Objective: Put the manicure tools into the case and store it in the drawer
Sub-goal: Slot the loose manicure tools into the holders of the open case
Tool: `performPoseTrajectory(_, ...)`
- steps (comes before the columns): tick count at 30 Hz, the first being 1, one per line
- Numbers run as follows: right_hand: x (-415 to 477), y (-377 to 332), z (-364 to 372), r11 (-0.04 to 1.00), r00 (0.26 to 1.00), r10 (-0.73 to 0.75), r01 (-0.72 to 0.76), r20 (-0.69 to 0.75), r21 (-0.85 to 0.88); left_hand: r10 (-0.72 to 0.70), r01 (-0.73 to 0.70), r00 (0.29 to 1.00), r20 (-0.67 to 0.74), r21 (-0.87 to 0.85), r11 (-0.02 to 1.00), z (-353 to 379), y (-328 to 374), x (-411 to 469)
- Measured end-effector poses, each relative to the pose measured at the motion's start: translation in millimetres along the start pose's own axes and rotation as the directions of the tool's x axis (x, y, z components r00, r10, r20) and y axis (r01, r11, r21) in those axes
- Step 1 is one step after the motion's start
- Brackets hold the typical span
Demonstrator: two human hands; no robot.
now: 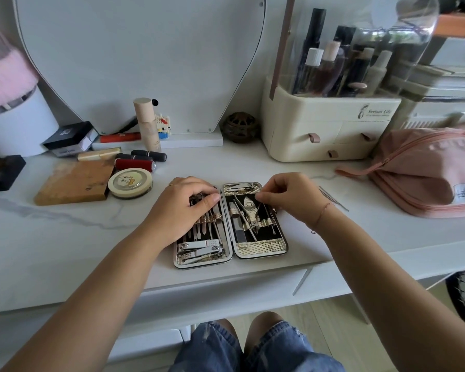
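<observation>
Knees: denim-clad legs (253, 345), seated close against the table front.
Drawer: white panel (215, 294) under the table edge, judged to be the drawer; shut, not yet in use.
Table: white marbled top (65, 237), bearing all items below.
Case: manicure case (258, 250), lying open flat in 2 halves at the near edge, between both hands.
Case contents: nail clippers (202, 251) strapped in the near left half; nipper (253, 210) under a band in the right half; several slim tools seated.
Left hand: left hand (183, 208) palm down on the left half, wrist low, fingers bent with tips on the tools; whether it grasps 1 cannot be told.
Right hand: right hand (290, 197) arched over the right half, thumb and forefinger pinched on the top of a thin probe (265, 209), other fingers curled.
Step in hand: judged as seating the probe under its band, case held steady.
Loose stock: thin metal tools (333, 198), seemingly 2, on the table just right of the right wrist, outside the case.
Next move: calls for fetching those, sliding each into a free loop, then folding the halves shut before the drawer.
Left clutter: round tin (130, 182), tan palette (75, 182), lipsticks (134, 164).
Right: pink pouch (424, 178).
Far: cosmetics organiser (330, 130); mirror (140, 57).
</observation>
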State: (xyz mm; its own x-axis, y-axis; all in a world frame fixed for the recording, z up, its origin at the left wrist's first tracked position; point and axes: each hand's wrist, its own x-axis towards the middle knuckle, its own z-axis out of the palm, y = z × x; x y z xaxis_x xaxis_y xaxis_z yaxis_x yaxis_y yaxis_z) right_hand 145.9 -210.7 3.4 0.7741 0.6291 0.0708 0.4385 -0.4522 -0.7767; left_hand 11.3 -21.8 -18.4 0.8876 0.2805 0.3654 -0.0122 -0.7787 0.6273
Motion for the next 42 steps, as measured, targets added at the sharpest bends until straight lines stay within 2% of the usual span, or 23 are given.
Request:
performPoseTrajectory(6, -10.4, 1.5, -3.2, 0.996, 0.998, -0.027, 0.023, -0.054, -0.083, -0.003, 0.003, 1.000, -0.002, -0.002, 1.000, 0.0, 0.4, 0.1)
performPoseTrajectory(14, -16.4, 8.6, -5.3, 0.998, 0.994, -0.065, 0.062, -0.089, -0.031, -0.004, 0.004, 1.000, 0.005, -0.002, 1.000, -0.5, 1.0, -0.6)
performPoseTrajectory(17, -15.6, 17.9, -24.6, 0.994, 0.965, -0.093, 0.075, -0.245, -0.081, -0.001, 0.001, 1.000, 0.005, -0.002, 1.000, -0.5, 0.4, -0.4)
performPoseTrajectory(20, -10.4, 36.0, -57.9, 0.959, 0.906, -0.020, -0.101, -0.422, -0.264, 0.003, -0.003, 1.000, 0.005, -0.002, 1.000, -0.2, 0.1, -0.2)
performPoseTrajectory(22, -7.5, 47.5, -70.3, 0.905, 0.917, 0.080, -0.231, -0.391, -0.356, 0.006, -0.006, 1.000, 0.000, -0.004, 1.000, -0.2, 0.2, -0.2)
performPoseTrajectory(25, -3.8, 56.1, -69.1, 0.882, 0.933, 0.153, -0.277, -0.325, -0.381, 0.005, -0.005, 1.000, -0.001, -0.006, 1.000, -0.2, 0.9, -0.6)
performPoseTrajectory(37, 1.6, 62.3, -69.7, 0.906, 0.929, 0.138, -0.259, -0.343, -0.335, 0.002, -0.002, 1.000, -0.006, -0.013, 1.000, 0.0, 1.3, -0.3)
performPoseTrajectory(42, 1.8, 61.0, -70.3, 0.946, 0.922, 0.111, -0.212, -0.371, -0.245, -0.002, 0.002, 1.000, -0.002, -0.010, 1.000, 0.1, 0.6, -0.2)
